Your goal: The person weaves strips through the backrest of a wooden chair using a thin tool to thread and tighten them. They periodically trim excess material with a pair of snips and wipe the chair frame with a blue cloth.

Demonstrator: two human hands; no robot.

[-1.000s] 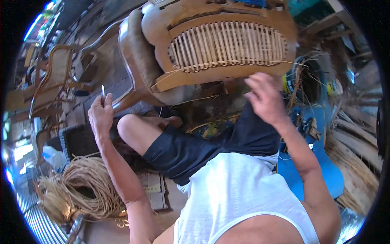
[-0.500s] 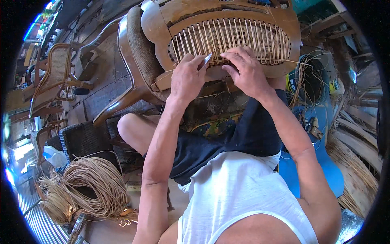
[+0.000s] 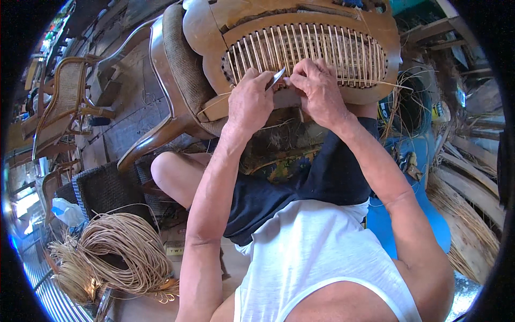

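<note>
A wooden chair back [image 3: 210,28] lies before me, its oval opening strung with upright pale cane strands [image 3: 300,44] through holes along the rim. At the opening's near edge, my left hand [image 3: 250,102] is closed around a small knife; only its pointed metal blade [image 3: 278,77] shows past the thumb. Just right of the tip, my right hand [image 3: 319,92] is pinched shut low over the strands. What its fingertips hold, if anything, is too small to make out. One long loose strand [image 3: 396,85] sticks out past the rim on the right.
Brown woven upholstery [image 3: 185,61] and a curved chair leg [image 3: 145,142] lie left of the chair back. A big cane coil [image 3: 126,249] rests at lower left, near a plastic bag [image 3: 68,211]. Another chair [image 3: 67,96] stands far left. On the right are a blue plastic seat [image 3: 434,220] and wood strips [image 3: 466,177].
My right hand's fingers have closed from a loose spread into a pinch, and their tips have moved left toward the blade. The blade has shifted slightly right.
</note>
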